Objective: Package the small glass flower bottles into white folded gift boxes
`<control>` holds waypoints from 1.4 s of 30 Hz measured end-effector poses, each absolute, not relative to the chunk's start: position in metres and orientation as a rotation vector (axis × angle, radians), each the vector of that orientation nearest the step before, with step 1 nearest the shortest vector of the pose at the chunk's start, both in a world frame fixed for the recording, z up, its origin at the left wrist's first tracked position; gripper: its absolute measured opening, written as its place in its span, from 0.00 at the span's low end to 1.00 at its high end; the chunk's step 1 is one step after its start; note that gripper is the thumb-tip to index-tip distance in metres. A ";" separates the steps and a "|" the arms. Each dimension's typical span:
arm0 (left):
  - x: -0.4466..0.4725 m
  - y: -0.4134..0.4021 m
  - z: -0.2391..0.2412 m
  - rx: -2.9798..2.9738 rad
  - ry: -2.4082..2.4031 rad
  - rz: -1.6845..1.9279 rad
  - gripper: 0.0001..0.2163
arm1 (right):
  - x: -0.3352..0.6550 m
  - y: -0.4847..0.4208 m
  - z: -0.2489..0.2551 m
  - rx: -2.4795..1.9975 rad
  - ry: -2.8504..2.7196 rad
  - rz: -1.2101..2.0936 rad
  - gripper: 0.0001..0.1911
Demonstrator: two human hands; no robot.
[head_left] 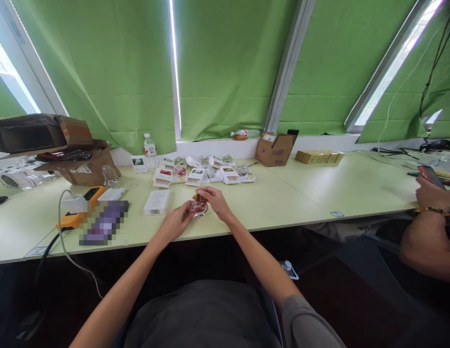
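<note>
A small round glass perfume bottle (198, 208) with pink contents stands on the pale green table (290, 198) right in front of me. My left hand (177, 220) is curled round its left side. Fingers of my right hand (214, 199) pinch the gold cap (197, 195) on top of the bottle. A flat white box (157, 202) lies just left of my left hand. Behind the bottle, several more small glass bottles (180, 170) and open white boxes (196, 176) are spread in a row.
Open cardboard boxes sit at the far left (87, 166) and by the window sill (274, 149). A water bottle (150, 150), a row of tan cartons (319, 155), an orange device (81, 207) with a cable, and another person's hand (433, 195) holding a phone at the right.
</note>
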State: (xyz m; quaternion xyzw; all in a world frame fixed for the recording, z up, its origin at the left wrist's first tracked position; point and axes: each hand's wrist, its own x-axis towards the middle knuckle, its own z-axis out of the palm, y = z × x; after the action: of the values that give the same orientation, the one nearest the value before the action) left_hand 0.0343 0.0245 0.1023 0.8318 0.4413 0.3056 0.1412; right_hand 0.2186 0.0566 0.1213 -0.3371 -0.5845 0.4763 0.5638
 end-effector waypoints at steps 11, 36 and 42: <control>0.034 0.024 0.102 2.393 1.268 0.894 0.18 | 0.218 0.053 0.124 -0.783 -1.386 1.121 0.17; 0.032 0.028 0.098 2.424 1.266 0.874 0.19 | 0.218 0.056 0.121 -0.779 -1.368 1.131 0.15; 0.031 0.031 0.095 2.437 1.276 0.885 0.18 | 0.219 0.058 0.118 -0.770 -1.355 1.145 0.15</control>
State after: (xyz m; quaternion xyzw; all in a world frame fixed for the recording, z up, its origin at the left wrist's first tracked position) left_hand 0.0309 0.0309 0.0950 0.8366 0.4382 0.3039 0.1255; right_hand 0.2186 0.0577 0.1185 -0.3275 -0.5768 0.4875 0.5678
